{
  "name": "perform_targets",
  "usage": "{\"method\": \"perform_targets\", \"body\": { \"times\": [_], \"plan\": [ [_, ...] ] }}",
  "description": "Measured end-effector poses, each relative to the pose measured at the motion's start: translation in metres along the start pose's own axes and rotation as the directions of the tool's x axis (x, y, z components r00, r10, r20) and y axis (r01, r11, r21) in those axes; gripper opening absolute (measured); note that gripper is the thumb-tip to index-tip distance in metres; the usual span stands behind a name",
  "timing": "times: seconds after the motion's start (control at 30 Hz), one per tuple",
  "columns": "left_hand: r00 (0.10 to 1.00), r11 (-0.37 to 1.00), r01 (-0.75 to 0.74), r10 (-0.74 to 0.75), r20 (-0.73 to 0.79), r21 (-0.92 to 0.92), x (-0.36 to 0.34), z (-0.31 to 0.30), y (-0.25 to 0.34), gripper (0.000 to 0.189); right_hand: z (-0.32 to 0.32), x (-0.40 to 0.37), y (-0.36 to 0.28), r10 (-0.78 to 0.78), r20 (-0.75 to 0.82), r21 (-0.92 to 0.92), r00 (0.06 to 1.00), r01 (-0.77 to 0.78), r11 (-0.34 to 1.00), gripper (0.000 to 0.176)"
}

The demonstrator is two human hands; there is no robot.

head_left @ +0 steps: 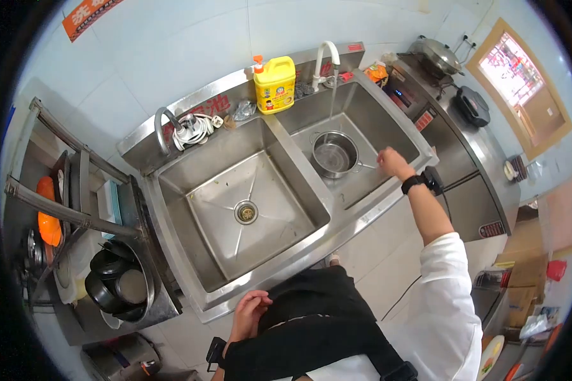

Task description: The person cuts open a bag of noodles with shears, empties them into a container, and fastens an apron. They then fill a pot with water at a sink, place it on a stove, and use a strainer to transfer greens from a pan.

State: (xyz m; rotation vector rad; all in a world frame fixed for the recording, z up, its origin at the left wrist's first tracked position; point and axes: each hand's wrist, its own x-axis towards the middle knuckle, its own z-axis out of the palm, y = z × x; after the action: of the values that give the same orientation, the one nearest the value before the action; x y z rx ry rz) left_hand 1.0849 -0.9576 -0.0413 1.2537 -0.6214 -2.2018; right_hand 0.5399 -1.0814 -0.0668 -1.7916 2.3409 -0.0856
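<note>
Steel pot (334, 154), round and shiny, catches tap water (332, 95); right hand (394, 163) and left hand (248, 311) loosely open.

Steel double sink (362, 219) at centre frame. A metal pot (334, 154) stands in its right basin; a yellow bottle (274, 84) and white cable (195, 129) sit on its back ledge.

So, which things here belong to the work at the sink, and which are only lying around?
In hand: right hand, reaching beside the steel pot; white tap, running into it; right basin.
Lying about: yellow detergent jug; coiled white cable; left basin; black bowls; lidded pan.
</note>
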Motion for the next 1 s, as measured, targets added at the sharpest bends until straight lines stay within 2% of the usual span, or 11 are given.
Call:
{"method": "perform_targets", "body": {
  "times": [0.07,0.27,0.4,0.47,0.57,0.67,0.73,0.77,0.87,0.9,1.0],
  "plan": [
    [0.999,0.999,-0.031,0.029,-0.039,-0.042,0.01,0.009,-0.003,0.017,-0.005,0.042,0.006,-0.007,-0.17,-0.041,0.985,0.0,0.999,0.012],
    [0.984,0.987,-0.137,0.125,-0.13,-0.088,0.061,0.08,-0.016,0.016,-0.04,0.175,0.023,-0.268,-0.168,-0.076,0.949,0.259,0.963,0.01],
    [0.985,0.982,-0.111,0.088,-0.151,-0.15,0.088,0.157,-0.011,0.019,-0.021,0.267,0.046,-0.441,-0.149,-0.14,0.885,0.423,0.895,0.016],
    [0.968,0.987,-0.143,0.124,-0.218,-0.075,0.095,0.189,-0.007,0.019,-0.01,0.302,0.055,-0.502,-0.16,-0.117,0.85,0.489,0.865,0.022],
    [0.937,0.986,-0.14,0.104,-0.334,-0.086,0.116,0.214,-0.019,0.018,0.008,0.362,0.064,-0.561,-0.019,-0.245,0.827,0.54,0.805,0.032],
    [0.914,0.971,-0.17,0.092,-0.395,-0.168,0.13,0.234,-0.029,0.017,0.022,0.394,0.058,-0.586,-0.149,-0.206,0.797,0.554,0.806,0.036],
    [0.893,0.972,-0.178,0.093,-0.441,-0.155,0.135,0.248,-0.027,0.017,0.051,0.424,0.069,-0.643,-0.246,-0.278,0.726,0.582,0.764,0.035],
    [0.883,0.975,-0.16,0.074,-0.464,-0.151,0.135,0.253,-0.028,0.017,0.064,0.443,0.077,-0.783,-0.252,-0.386,0.569,0.683,0.62,0.032],
    [0.851,0.985,-0.126,0.046,-0.524,-0.118,0.13,0.267,-0.036,0.017,0.073,0.451,0.067,-0.68,-0.174,-0.489,0.712,0.537,0.688,0.03],
    [0.848,0.985,-0.14,0.064,-0.527,-0.106,0.131,0.268,-0.039,0.017,0.063,0.446,0.063,-0.683,-0.163,-0.485,0.712,0.545,0.684,0.03],
    [0.84,0.984,-0.143,0.065,-0.539,-0.103,0.134,0.278,-0.042,0.018,0.044,0.436,0.055,-0.593,-0.182,-0.331,0.784,0.519,0.788,0.023]
  ]
}}
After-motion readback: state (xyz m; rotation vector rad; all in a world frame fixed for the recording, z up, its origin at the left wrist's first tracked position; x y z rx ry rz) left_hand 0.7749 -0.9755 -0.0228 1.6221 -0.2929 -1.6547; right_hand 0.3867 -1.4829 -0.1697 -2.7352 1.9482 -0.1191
